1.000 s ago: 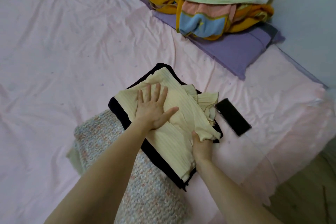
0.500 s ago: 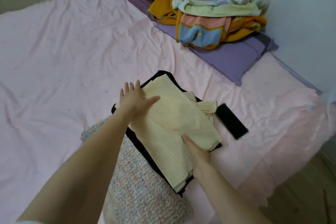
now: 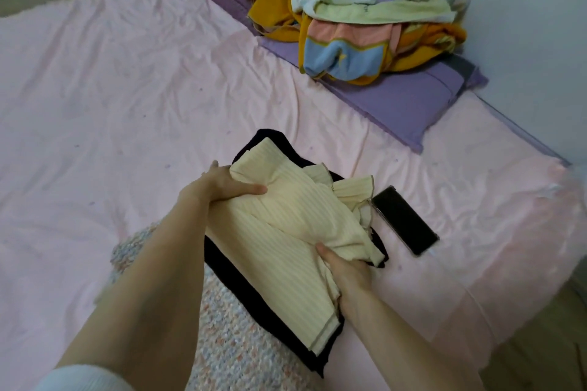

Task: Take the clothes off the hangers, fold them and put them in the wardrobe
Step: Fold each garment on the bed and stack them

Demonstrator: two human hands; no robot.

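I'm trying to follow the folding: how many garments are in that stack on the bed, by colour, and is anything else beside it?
Cream ribbed garment, gripped by the left hand and the right hand: 1
Black garment under it: 1
Speckled knit at the bottom: 1
Black phone beside the stack: 1
Total: 4

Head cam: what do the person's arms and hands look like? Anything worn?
Both forearms are bare down to the hands. The left hand and right hand carry no gloves, and no rings, watch or bracelets show. The only clothing in view is a white ribbed sleeve at the left arm's upper end, bottom left of the frame.
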